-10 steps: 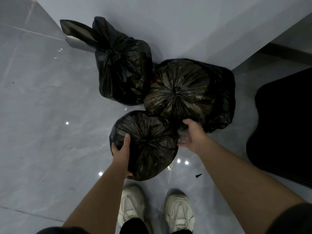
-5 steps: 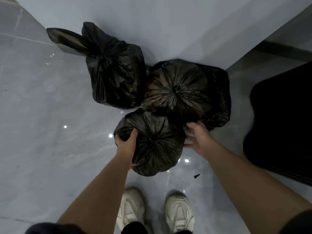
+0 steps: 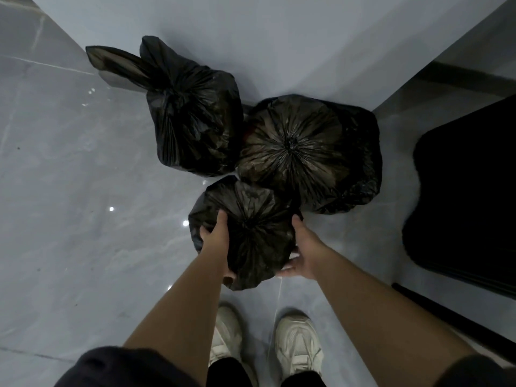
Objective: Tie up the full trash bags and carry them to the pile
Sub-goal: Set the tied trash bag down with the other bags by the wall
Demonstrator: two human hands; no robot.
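Three tied black trash bags stand together on the grey floor by the wall. The tall bag (image 3: 195, 127) with two loose ears is at the back left. A wide round bag (image 3: 301, 152) is at the back right. The small bag (image 3: 259, 236) sits nearest me, touching the wide one. My left hand (image 3: 216, 241) cups the small bag's left side, thumb on top and fingers curled round it. My right hand (image 3: 304, 252) cups its right side, with the fingers reaching under the lower edge.
A pale wall (image 3: 279, 37) rises behind the bags. A large black object (image 3: 469, 196) fills the right side. My two light sneakers (image 3: 262, 339) stand just below the small bag. Glossy grey floor (image 3: 83, 205) stretches to the left.
The small bag has moved up against the wide bag. My right hand came off the gap between the bags and now cups the small bag's right side. My left hand kept its hold.
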